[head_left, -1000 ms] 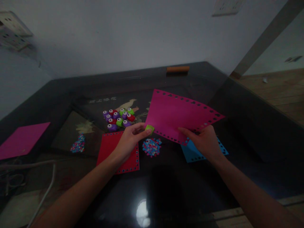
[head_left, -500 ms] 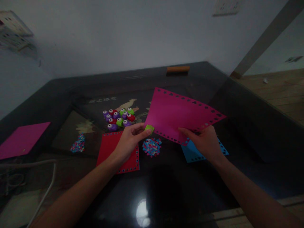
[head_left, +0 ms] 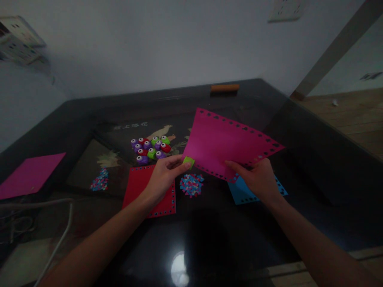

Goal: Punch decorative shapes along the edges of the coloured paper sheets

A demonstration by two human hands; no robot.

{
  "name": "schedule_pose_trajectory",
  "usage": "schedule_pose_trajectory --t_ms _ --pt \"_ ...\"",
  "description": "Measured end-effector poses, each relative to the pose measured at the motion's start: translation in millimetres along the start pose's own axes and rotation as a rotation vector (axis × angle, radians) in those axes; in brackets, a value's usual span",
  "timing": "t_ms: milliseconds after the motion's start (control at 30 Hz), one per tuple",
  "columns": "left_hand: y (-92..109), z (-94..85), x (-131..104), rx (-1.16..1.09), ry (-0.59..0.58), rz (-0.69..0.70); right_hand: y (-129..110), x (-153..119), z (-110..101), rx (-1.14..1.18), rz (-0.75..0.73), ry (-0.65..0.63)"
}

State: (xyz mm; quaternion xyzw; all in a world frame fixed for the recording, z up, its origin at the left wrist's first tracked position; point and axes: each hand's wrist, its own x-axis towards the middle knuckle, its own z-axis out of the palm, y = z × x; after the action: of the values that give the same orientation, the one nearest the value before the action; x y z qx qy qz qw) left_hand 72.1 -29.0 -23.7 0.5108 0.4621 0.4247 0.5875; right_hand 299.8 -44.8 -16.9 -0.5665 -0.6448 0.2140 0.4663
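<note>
A magenta sheet of paper (head_left: 221, 137) is held up above the table, with shaped holes along three of its edges. My left hand (head_left: 167, 171) is closed at the sheet's lower left corner, thumb pressed on a small light-green craft punch (head_left: 188, 161) that sits over the edge. My right hand (head_left: 259, 177) pinches the sheet's lower edge on the right, thumb on top. Below the sheet lies a pile of blue, pink and red paper cut-outs (head_left: 191, 185). Red punched paper (head_left: 140, 185) is partly under my left forearm, and blue punched paper (head_left: 243, 191) shows behind my right hand.
Several purple, red and green punches (head_left: 151, 149) with eye-like tops stand grouped on the dark glossy table (head_left: 209, 239). At left are another cut-out pile (head_left: 100, 181), a pink sheet (head_left: 32, 175) and a white cable (head_left: 67, 227). An orange-brown bar (head_left: 224, 87) lies near the wall.
Both hands keep their hold on the sheet and the punch, almost unmoved. The camera view has shifted very slightly.
</note>
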Motion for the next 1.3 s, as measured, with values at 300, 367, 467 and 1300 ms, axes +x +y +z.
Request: schedule_pose_trajectory --t_ms 300,367,467,1300 --pt "3.6 1.3 -12.3 0.033 0.004 0.009 -12.2 -2.1 -5.8 0.042 0.015 -0.043" --pt "-0.5 0.3 -20.5 0.036 0.012 -0.006 -15.4 -6.4 -7.0 0.040 0.026 -0.081" --pt "-7.2 0.6 -33.2 0.026 0.029 -0.048 -14.2 -15.6 -7.9 0.038 0.044 -0.142" --pt "-9.4 -0.7 -42.4 0.133 -0.022 -0.203 1.9 -30.3 -4.2 0.140 0.213 -0.174"
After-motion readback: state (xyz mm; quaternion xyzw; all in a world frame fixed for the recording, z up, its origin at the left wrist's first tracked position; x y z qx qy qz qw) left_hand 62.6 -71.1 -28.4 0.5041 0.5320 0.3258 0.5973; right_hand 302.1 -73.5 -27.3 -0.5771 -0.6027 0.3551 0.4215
